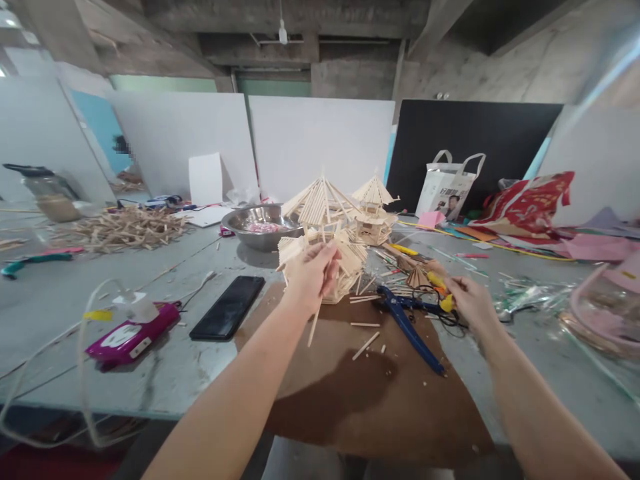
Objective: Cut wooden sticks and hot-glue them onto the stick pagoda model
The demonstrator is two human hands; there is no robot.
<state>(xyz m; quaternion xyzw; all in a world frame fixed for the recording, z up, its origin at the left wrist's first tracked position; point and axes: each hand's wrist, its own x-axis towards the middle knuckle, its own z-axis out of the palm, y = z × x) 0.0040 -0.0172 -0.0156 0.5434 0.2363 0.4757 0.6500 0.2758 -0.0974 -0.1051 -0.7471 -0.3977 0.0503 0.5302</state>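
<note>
My left hand (316,270) is closed, its fingers pinching a thin wooden stick (313,328) that points down toward the brown board (350,393). Directly behind it stands a pavilion model (323,200) of pale wooden sticks with a pointed roof; the hand hides part of its lower tier. A smaller stick-built tower (374,207) rises behind to the right. On the right, my right hand (473,303) has its fingers closed around a yellow tool (447,302), whose kind I cannot make out. Just left of it lies a blue-handled tool (413,333), with black cord nearby.
Loose stick offcuts (367,345) lie on the board. A black phone (229,308), a magenta power strip (134,333) with a cable, and a metal bowl (263,227) are left of the model. A stick heap (125,228) sits farther left; a white bag (447,187) stands back right.
</note>
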